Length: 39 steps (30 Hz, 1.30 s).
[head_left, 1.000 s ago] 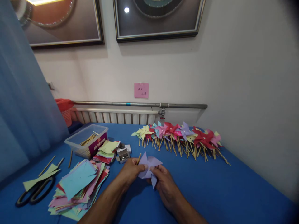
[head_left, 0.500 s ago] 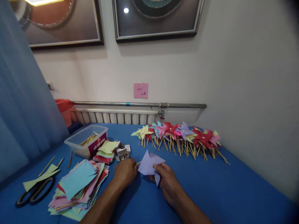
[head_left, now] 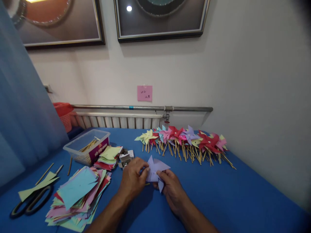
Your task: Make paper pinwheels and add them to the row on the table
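My right hand (head_left: 171,186) pinches a purple paper pinwheel (head_left: 154,171) by its lower right side, thumb near the centre, where a small pin head shows. At the pinwheel's left edge, my left hand (head_left: 134,176) has its fingers curled and closed. The end of a thin wooden stick (head_left: 147,184) pokes out beneath my left hand, which appears to hold it; most of its length is hidden. Just behind that hand stand small open boxes of metal pins (head_left: 125,159), partly covered by it.
Finished pinwheels (head_left: 179,136) on sticks lie along the back. To the left are a paper stack (head_left: 77,186), a smaller stack (head_left: 109,155), a plastic box (head_left: 73,150) with sticks, and black-handled scissors (head_left: 39,200) under green paper. A blue cloth (head_left: 218,194) covers the table.
My left hand has turned and closed in on the pinwheel's left edge; the stick end now shows lower, under the hand. My right hand still holds the pinwheel. The view has shifted slightly.
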Available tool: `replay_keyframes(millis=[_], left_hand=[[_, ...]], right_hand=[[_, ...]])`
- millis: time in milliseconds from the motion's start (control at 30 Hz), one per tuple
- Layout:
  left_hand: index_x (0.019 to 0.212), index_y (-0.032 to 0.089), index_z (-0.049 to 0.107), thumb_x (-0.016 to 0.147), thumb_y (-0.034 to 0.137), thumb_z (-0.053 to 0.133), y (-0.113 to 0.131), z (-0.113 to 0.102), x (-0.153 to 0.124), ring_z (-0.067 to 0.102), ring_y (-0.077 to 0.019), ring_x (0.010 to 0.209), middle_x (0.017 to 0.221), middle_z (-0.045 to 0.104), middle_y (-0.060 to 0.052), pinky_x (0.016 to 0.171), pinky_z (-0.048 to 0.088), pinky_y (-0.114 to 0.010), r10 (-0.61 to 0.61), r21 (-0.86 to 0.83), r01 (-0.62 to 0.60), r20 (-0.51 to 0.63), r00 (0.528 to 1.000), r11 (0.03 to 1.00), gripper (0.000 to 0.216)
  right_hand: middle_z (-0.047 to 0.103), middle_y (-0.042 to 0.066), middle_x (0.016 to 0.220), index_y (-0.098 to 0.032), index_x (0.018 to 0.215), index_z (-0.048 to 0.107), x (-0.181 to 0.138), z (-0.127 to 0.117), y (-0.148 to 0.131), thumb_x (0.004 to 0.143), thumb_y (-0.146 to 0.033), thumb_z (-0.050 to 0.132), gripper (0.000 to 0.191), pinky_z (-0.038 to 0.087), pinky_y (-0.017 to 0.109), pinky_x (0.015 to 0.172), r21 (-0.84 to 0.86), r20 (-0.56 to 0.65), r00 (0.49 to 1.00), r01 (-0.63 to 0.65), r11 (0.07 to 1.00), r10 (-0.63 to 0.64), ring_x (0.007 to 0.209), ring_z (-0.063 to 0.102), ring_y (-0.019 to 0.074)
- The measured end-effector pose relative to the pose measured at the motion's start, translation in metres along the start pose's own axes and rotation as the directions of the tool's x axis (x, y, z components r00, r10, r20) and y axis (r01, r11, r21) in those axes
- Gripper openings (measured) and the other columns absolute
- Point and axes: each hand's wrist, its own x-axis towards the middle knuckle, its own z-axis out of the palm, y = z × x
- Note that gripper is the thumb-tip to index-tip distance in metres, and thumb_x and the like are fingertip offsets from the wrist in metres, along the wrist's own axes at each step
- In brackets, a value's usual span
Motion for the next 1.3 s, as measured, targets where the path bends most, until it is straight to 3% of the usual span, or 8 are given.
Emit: replay_keyframes(millis=[100, 200, 300, 367, 467, 667, 900, 1300], left_hand=[[0.085, 0.021, 0.068, 0.086, 0.021, 0.055, 0.000, 0.002, -0.001, 0.061, -0.0207, 0.091, 0.092, 0.068, -0.006, 0.082, 0.042, -0.031, -0.007, -0.001, 0.007, -0.036, 0.999, 1.000, 0.013], [0.081, 0.020, 0.067, 0.083, 0.022, 0.057, -0.008, 0.004, 0.003, 0.060, -0.0191, 0.081, 0.084, 0.067, -0.004, 0.075, 0.042, -0.029, -0.160, -0.079, 0.157, -0.029, 0.987, 0.984, 0.011], [0.074, 0.018, 0.065, 0.080, 0.027, 0.057, -0.018, 0.007, 0.008, 0.055, -0.0162, 0.065, 0.068, 0.062, 0.000, 0.062, 0.037, -0.027, -0.367, -0.268, 0.378, 0.092, 0.926, 0.886, 0.013], [0.071, 0.018, 0.064, 0.076, 0.029, 0.059, -0.023, 0.007, 0.011, 0.051, -0.0146, 0.059, 0.061, 0.059, 0.002, 0.058, 0.036, -0.026, -0.415, -0.402, 0.452, 0.180, 0.892, 0.796, 0.013], [0.078, 0.017, 0.067, 0.073, 0.026, 0.061, -0.025, -0.002, 0.013, 0.054, -0.0142, 0.064, 0.068, 0.064, 0.001, 0.064, 0.040, -0.025, -0.371, -0.508, 0.438, 0.233, 0.899, 0.742, 0.012], [0.100, 0.017, 0.075, 0.069, 0.017, 0.061, -0.021, -0.021, 0.010, 0.060, -0.0168, 0.081, 0.089, 0.070, -0.004, 0.071, 0.043, -0.024, -0.184, -0.426, 0.320, 0.331, 0.926, 0.846, 0.033], [0.090, 0.016, 0.075, 0.075, 0.025, 0.062, -0.024, -0.018, 0.008, 0.059, -0.0153, 0.075, 0.084, 0.071, -0.003, 0.070, 0.042, -0.025, -0.178, -0.409, 0.368, 0.432, 0.884, 0.835, 0.021], [0.081, 0.015, 0.069, 0.076, 0.024, 0.061, -0.015, -0.012, 0.008, 0.055, -0.0138, 0.071, 0.078, 0.063, -0.001, 0.066, 0.040, -0.024, -0.165, -0.404, 0.343, 0.414, 0.895, 0.848, 0.013]], right_hand=[[0.063, -0.001, 0.062, -0.018, 0.073, 0.064, 0.001, -0.001, 0.002, 0.069, -0.037, 0.084, 0.028, 0.040, 0.028, 0.057, -0.007, 0.001, 1.000, 0.000, 1.000, 0.000, 0.056, 0.054, 0.0141], [0.063, -0.001, 0.060, -0.019, 0.073, 0.063, 0.002, -0.002, 0.004, 0.069, -0.038, 0.083, 0.028, 0.039, 0.028, 0.056, -0.014, 0.017, 1.000, 0.003, 1.000, -0.003, 0.056, 0.054, 0.0145], [0.063, -0.001, 0.058, -0.020, 0.071, 0.061, 0.003, -0.004, 0.005, 0.070, -0.040, 0.083, 0.030, 0.038, 0.028, 0.054, -0.040, 0.025, 1.000, 0.004, 0.999, -0.003, 0.054, 0.054, 0.0147], [0.062, -0.001, 0.058, -0.020, 0.070, 0.061, 0.003, -0.006, 0.006, 0.070, -0.041, 0.084, 0.032, 0.038, 0.028, 0.053, -0.061, 0.018, 1.000, 0.008, 0.998, -0.007, 0.053, 0.054, 0.0144], [0.062, -0.001, 0.058, -0.019, 0.068, 0.061, 0.004, -0.006, 0.003, 0.069, -0.041, 0.084, 0.032, 0.039, 0.027, 0.053, -0.065, 0.010, 1.000, 0.021, 0.998, -0.020, 0.053, 0.053, 0.0139], [0.064, -0.001, 0.065, -0.018, 0.072, 0.065, 0.001, -0.005, -0.007, 0.066, -0.034, 0.086, 0.027, 0.045, 0.028, 0.057, 0.009, 0.047, 0.998, -0.049, 0.999, 0.048, 0.059, 0.056, 0.0144], [0.066, 0.000, 0.067, -0.018, 0.075, 0.066, -0.001, -0.005, -0.008, 0.067, -0.033, 0.084, 0.024, 0.046, 0.027, 0.058, -0.034, 0.062, 0.996, -0.068, 0.997, 0.070, 0.061, 0.057, 0.0144], [0.069, 0.000, 0.069, -0.018, 0.080, 0.065, 0.000, -0.004, -0.002, 0.067, -0.038, 0.084, 0.030, 0.047, 0.029, 0.059, -0.139, 0.043, 0.999, -0.026, 0.990, 0.032, 0.059, 0.060, 0.0150]])
